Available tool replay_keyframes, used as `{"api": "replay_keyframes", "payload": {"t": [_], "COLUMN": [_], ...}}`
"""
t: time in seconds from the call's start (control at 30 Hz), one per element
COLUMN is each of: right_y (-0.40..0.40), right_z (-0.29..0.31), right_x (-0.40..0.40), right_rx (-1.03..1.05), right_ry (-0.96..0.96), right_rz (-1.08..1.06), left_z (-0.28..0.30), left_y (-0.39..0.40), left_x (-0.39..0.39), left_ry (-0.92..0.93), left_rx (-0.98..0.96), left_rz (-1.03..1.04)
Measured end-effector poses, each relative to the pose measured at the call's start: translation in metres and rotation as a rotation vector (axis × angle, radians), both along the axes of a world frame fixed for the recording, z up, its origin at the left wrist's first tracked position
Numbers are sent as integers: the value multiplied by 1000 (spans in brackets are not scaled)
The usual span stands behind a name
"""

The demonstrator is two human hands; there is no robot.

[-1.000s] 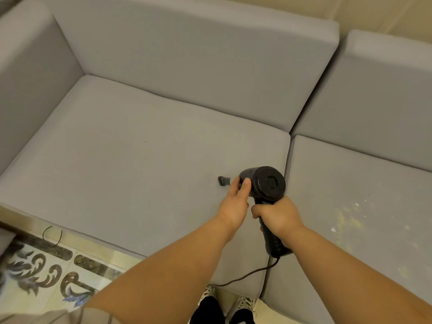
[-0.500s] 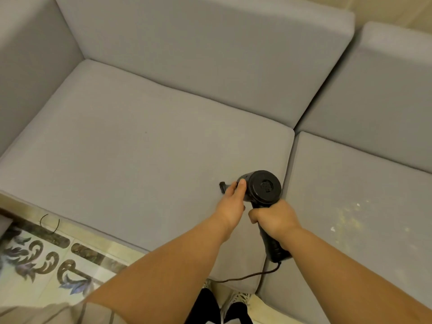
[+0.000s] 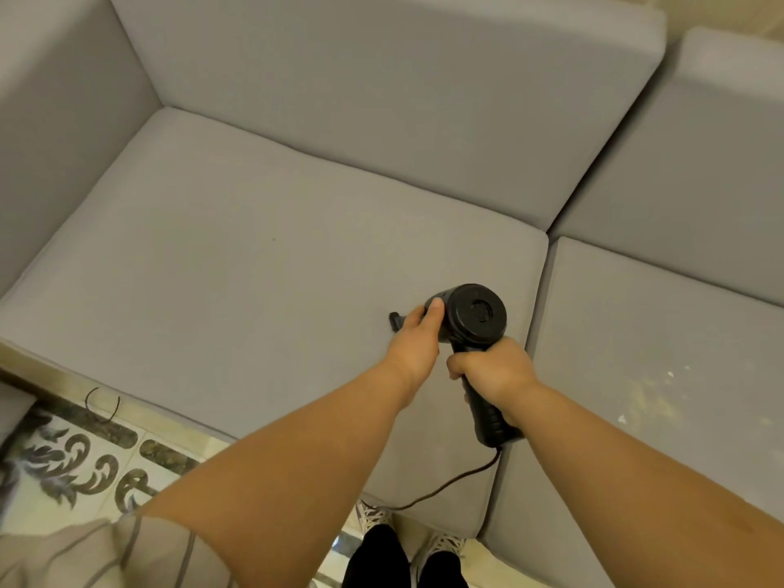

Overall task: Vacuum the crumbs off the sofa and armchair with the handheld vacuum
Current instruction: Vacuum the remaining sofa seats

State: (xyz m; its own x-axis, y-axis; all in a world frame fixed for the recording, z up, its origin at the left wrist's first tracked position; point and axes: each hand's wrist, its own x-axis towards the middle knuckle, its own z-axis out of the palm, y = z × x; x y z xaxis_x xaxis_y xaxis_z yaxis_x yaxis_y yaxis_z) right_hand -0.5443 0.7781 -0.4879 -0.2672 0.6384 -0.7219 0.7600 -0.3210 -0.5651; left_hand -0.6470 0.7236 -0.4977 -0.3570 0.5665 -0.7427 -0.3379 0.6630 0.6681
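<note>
A black handheld vacuum point(image 3: 475, 314) hovers over the right part of the grey sofa seat cushion point(image 3: 237, 265), its narrow nozzle point(image 3: 394, 321) down on the fabric. My right hand point(image 3: 494, 371) grips the handle from below. My left hand point(image 3: 418, 339) holds the barrel just behind the nozzle, thumb on top. Pale yellowish crumbs point(image 3: 655, 396) are scattered on the neighbouring seat cushion point(image 3: 636, 324) to the right. One tiny dark speck point(image 3: 273, 239) lies mid-cushion on the left seat.
The vacuum's black cord point(image 3: 449, 488) trails from the handle down over the cushion's front edge toward my shoes point(image 3: 375, 517). A sofa arm point(image 3: 63, 120) rises at the left, back cushions point(image 3: 382, 87) behind. Patterned floor tiles point(image 3: 85, 464) lie at bottom left, with a thin dark wire loop point(image 3: 102, 407).
The vacuum and both hands have stayed on the same spot of the cushion, shifting only slightly; the camera view has drifted a little. Both grips are unchanged.
</note>
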Motion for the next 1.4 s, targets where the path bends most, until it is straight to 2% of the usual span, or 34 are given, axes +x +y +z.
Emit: {"api": "replay_keyframes", "payload": {"t": [0.3,0.83,1.0,1.13,1.4], "right_y": [-16,-40,-32,-37,-38], "right_z": [-2,4,7,-7,-4], "right_x": [22,117,105,83,110], "right_rx": [-14,4,52,69,53], "right_ry": [-90,-74,9,33,-39], "right_rz": [61,172,191,230,264], "left_z": [-7,8,19,7,0], "left_y": [-23,-60,-56,-60,-62], "left_x": [24,125,117,96,123], "left_ry": [-49,-81,-27,4,-112], "left_rx": [3,30,89,32,14], "left_rz": [15,151,194,226,223]}}
